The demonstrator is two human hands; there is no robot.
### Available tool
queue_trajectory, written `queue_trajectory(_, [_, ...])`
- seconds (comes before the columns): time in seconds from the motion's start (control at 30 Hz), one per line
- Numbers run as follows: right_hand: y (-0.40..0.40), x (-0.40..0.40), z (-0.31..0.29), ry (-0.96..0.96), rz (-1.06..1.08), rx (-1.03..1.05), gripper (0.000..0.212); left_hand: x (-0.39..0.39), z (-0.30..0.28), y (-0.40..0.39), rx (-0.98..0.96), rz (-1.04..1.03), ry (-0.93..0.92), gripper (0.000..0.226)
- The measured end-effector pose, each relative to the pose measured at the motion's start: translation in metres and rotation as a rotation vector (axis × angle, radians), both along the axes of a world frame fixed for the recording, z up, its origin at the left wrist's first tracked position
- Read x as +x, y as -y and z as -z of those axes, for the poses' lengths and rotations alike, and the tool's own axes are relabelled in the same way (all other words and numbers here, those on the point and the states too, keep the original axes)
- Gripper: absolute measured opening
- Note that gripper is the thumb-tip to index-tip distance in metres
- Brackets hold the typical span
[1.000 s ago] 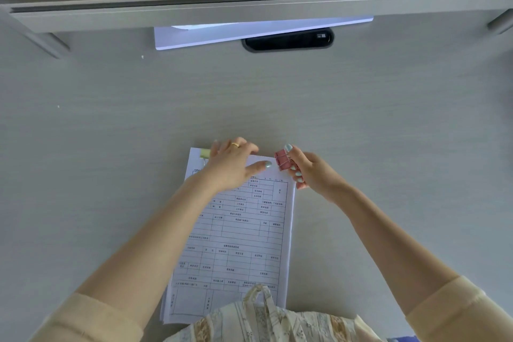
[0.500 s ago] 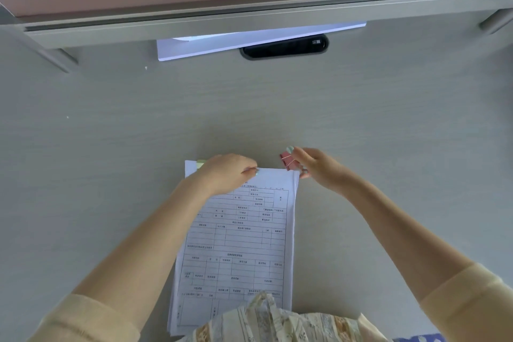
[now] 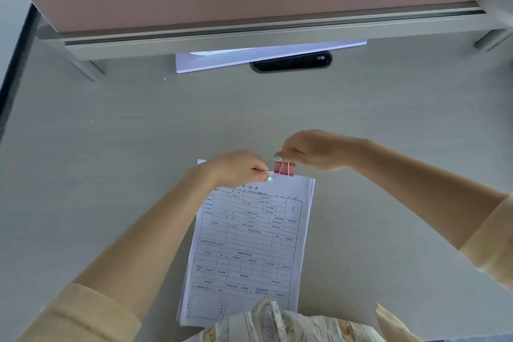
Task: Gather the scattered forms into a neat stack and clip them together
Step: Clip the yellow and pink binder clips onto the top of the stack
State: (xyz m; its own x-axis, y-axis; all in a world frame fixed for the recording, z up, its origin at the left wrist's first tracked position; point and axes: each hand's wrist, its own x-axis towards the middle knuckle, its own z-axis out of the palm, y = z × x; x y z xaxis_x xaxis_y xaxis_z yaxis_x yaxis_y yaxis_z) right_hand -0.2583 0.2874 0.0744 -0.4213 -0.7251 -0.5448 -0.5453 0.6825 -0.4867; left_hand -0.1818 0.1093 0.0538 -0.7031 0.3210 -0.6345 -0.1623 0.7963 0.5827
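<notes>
Forms (image 3: 247, 241) lie squared in one stack on the desk (image 3: 111, 161) before the person, the left hand (image 3: 236, 169) pressing the top edge flat while the right hand (image 3: 311, 151) pinches a pink binder clip (image 3: 284, 168) there, seemingly to bind the sheets

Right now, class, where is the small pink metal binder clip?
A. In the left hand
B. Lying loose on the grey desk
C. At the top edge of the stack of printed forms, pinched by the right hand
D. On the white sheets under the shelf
C: the small pink metal binder clip sits at the top edge of the stack of printed forms, its wire handles pinched by the right hand.
</notes>
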Motion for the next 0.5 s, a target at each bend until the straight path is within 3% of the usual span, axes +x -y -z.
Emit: queue_trajectory(0.5, [0.003, 0.014, 0.007, 0.002, -0.077, 0.084, 0.052, 0.007, -0.005, 0.006, 0.022, -0.022, 0.012, 0.032])
